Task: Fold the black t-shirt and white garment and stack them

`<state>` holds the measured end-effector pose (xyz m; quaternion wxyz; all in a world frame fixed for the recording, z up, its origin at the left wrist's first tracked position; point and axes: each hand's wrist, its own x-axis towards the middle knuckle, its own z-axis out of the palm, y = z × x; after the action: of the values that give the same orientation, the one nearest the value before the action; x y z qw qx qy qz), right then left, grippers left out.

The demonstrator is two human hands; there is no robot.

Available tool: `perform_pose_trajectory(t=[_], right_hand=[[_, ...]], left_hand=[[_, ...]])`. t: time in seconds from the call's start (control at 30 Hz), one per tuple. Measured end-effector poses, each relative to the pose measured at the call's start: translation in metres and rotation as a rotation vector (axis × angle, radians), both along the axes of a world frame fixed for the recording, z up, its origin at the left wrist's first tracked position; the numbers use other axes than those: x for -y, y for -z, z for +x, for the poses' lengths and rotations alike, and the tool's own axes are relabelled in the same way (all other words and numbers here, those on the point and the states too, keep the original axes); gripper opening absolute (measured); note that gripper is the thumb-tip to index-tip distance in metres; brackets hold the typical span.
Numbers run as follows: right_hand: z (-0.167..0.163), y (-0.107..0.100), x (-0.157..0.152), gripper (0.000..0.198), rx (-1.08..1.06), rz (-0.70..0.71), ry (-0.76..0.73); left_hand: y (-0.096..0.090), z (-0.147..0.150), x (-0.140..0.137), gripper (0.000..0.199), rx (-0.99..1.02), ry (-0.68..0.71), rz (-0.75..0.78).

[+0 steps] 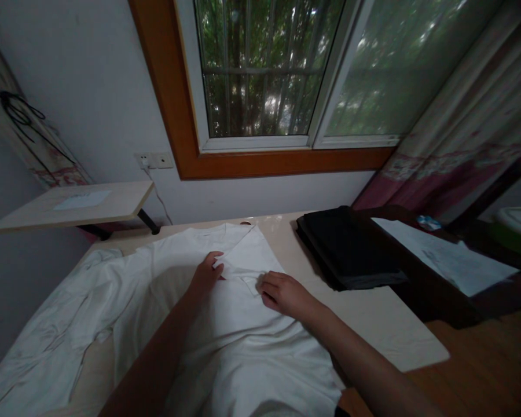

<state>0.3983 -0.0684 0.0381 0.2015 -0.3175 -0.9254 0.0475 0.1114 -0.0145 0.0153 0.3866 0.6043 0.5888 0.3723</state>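
A white T-shirt lies spread over the table, its near end hanging toward me with wrinkles. One upper corner of it is folded over toward the middle. My left hand is closed on the edge of that folded part, thumb and fingers pinching the cloth. To its right, my right hand has its fingers curled on the sleeve area of the same shirt, gripping the fabric. More crumpled white clothing lies at the left, against the shirt's side.
A stack of folded black clothes sits on the table at the right. Back left stands a small raised shelf with a paper on it. Beyond the stack, a dark surface holds a white sheet. A window is ahead.
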Motion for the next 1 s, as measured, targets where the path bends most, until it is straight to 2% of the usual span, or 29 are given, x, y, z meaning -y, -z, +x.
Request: perform_pose_trajectory(t=[0.1,0.23,0.33,0.4,0.47,0.53,0.6,0.7,0.8,0.9,1.0], right_hand=[[0.0,-0.007,0.001,0.011,-0.122,-0.11,0.006],[0.003,-0.023,0.007,0.011,-0.315,-0.352,0.01],[0.006,-0.031,0.014,0.009,-0.348,-0.529,-0.048],[0.009,-0.031,0.018,0.006,-0.341,-0.594,-0.076],[0.014,-0.028,0.017,0.006,-0.333,-0.61,-0.062],[0.022,-0.025,0.013,0.009,-0.34,-0.566,0.012],[0.035,-0.023,0.005,0.012,-0.361,-0.477,0.152],[0.056,-0.023,-0.006,0.015,-0.374,-0.365,0.353],[0.071,-0.022,-0.007,0.008,-0.349,-0.413,0.392],[0.073,-0.016,-0.001,0.021,-0.298,-0.537,0.347],[0.067,-0.01,0.004,0.026,-0.238,-0.532,0.386]], left_hand=[[0.0,-0.001,0.0,0.037,0.008,0.003,-0.009],[-0.003,0.0,0.0,0.037,0.068,-0.008,-0.037],[-0.005,0.002,0.002,0.039,0.064,-0.023,-0.048],[-0.006,0.003,0.004,0.039,-0.009,-0.043,-0.013],[-0.005,0.003,0.006,0.039,-0.143,-0.052,0.075],[-0.005,0.003,0.007,0.04,-0.294,-0.046,0.196],[-0.004,0.002,0.008,0.04,-0.419,-0.04,0.279],[-0.005,0.0,0.009,0.038,-0.51,-0.026,0.299],[-0.006,-0.001,0.009,0.037,-0.541,-0.005,0.32],[-0.005,-0.001,0.008,0.035,-0.556,0.005,0.352],[-0.003,-0.002,0.008,0.035,-0.56,0.011,0.374]])
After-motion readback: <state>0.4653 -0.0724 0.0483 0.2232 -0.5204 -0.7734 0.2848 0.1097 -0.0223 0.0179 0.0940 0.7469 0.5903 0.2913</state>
